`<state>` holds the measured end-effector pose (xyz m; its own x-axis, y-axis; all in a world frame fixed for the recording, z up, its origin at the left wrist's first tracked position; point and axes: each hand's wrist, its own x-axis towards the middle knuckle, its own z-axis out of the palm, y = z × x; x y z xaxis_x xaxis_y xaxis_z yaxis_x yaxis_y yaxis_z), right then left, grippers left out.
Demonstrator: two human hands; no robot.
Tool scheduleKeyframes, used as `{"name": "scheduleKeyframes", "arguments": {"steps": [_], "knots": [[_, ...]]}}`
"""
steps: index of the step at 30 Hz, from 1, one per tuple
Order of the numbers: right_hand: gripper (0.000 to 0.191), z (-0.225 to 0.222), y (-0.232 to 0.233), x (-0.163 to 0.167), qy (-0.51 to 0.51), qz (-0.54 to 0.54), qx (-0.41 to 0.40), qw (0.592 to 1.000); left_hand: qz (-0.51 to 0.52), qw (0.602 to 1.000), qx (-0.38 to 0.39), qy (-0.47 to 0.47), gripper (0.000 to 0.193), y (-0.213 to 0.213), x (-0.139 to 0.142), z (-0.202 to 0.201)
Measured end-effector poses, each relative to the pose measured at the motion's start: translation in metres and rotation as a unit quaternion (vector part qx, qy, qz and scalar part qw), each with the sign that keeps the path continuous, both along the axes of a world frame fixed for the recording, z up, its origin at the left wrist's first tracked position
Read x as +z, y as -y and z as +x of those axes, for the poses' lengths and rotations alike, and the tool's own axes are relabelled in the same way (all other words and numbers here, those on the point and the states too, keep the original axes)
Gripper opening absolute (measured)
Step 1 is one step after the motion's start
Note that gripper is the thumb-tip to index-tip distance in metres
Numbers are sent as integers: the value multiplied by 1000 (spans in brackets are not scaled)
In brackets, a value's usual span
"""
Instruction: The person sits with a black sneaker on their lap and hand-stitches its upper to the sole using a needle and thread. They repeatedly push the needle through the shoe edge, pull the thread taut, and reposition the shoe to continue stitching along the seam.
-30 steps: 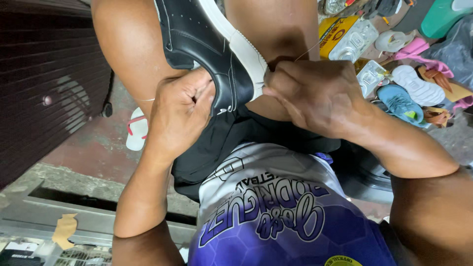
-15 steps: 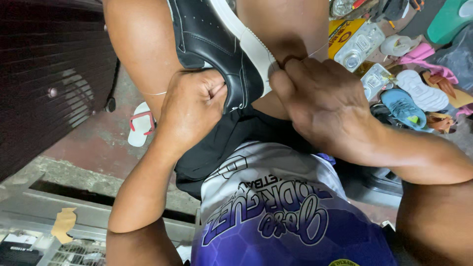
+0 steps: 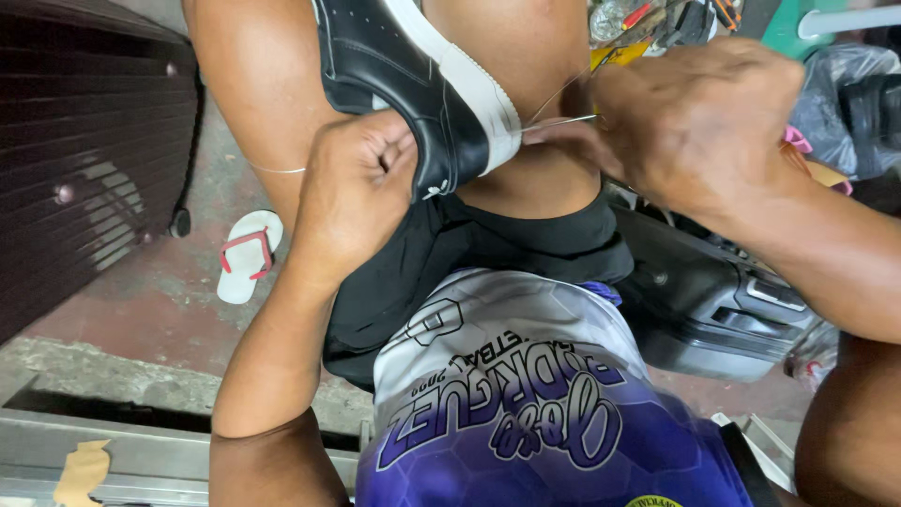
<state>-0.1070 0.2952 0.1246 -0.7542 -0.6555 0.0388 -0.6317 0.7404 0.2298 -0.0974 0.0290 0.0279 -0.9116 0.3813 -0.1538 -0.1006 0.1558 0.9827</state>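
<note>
Head view: our left hand (image 3: 361,192) is fisted around the black shoe (image 3: 394,75) clamped between our knees, while our right hand (image 3: 694,122) pinches a needle (image 3: 558,122) at the white sole (image 3: 469,89). We judge we are mid-stitch; the next pull needs steady thread tension just beyond our fingertips.

Left hand (image 3: 361,188) fisted; right hand (image 3: 694,122) fingers (image 3: 563,141) pinched together.

Top edge cuts off the black shoe (image 3: 394,75).
</note>
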Motion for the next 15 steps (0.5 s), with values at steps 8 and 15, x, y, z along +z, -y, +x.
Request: {"name": "scheduleKeyframes", "arguments": {"steps": [8,15], "knots": [[45,23,-64,-1,78,-62,-68,993,-121,956,205,-170,13,-11,34,31],[47,21,-48,-3,89,-157,-62,982,-196,892,30,-406,35,-54,63,18]]}}
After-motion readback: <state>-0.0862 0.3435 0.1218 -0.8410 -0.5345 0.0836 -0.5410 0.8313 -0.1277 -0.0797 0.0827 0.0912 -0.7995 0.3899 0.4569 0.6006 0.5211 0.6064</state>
